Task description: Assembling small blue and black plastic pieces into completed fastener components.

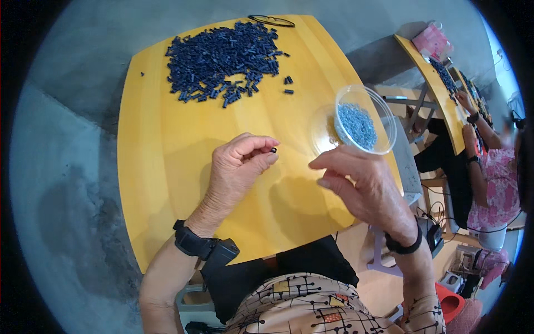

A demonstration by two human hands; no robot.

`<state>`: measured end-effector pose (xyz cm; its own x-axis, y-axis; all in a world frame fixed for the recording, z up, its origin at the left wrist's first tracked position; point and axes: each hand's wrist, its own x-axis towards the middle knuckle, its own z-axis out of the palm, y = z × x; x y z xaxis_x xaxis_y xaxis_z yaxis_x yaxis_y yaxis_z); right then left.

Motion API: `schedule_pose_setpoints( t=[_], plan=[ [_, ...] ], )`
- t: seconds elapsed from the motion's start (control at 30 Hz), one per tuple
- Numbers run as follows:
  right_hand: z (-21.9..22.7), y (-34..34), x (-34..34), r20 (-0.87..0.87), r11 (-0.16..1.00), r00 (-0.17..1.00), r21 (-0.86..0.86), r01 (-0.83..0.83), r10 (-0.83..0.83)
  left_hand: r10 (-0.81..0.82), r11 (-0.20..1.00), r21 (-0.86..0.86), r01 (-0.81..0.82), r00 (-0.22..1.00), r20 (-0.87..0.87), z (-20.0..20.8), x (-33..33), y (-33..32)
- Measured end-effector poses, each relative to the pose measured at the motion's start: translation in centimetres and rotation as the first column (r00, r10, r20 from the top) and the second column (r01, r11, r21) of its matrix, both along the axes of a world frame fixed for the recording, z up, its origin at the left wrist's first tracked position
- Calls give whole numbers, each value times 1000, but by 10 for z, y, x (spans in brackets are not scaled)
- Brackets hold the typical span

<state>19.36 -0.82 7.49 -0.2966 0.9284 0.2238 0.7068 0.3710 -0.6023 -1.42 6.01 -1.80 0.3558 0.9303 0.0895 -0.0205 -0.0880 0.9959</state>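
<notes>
My left hand (240, 167) hovers over the yellow table (161, 156), pinching a small dark blue piece (273, 150) between thumb and forefinger. My right hand (361, 183) is to its right, fingers curled and pinched near the rim of a clear plastic bowl (384, 111); whether it holds something tiny I cannot tell. The bowl holds a heap of small grey-blue pieces (356, 125). A big pile of dark blue pieces (222, 55) lies at the table's far side.
A pair of glasses (271, 21) rests at the far table edge. A few loose blue pieces (288, 83) lie beside the pile. At the right another person (492, 178) works at a second yellow table (428, 72). Grey concrete floor surrounds the table.
</notes>
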Motion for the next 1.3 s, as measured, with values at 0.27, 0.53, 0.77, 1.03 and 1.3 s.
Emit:
schedule_pose_setpoints(
  t=[0.27, 0.53, 0.77, 1.03, 1.3],
  plan=[
    [22, 21, -54, -174, 981, 972, -84, -176, 160, 188, 960, -238, -147, 969, 161, 7, -17, 12],
    [-9, 101, -70, 34, 998, 999, 47, -36, 35, 358, 929, -197, -314, 897, 260, -2, -37, 26],
    [-44, 166, -82, 232, 975, 973, 217, -42, -10, 358, 930, -196, -312, 893, 274, -2, -37, 29],
    [-56, 196, -97, 463, 963, 887, 235, -129, 6, 350, 930, -205, -306, 907, 235, -2, -38, 30],
    [-66, 203, -95, 497, 964, 868, 233, -126, -6, 333, 935, -211, -285, 910, 248, -1, -37, 30]
  ],
)
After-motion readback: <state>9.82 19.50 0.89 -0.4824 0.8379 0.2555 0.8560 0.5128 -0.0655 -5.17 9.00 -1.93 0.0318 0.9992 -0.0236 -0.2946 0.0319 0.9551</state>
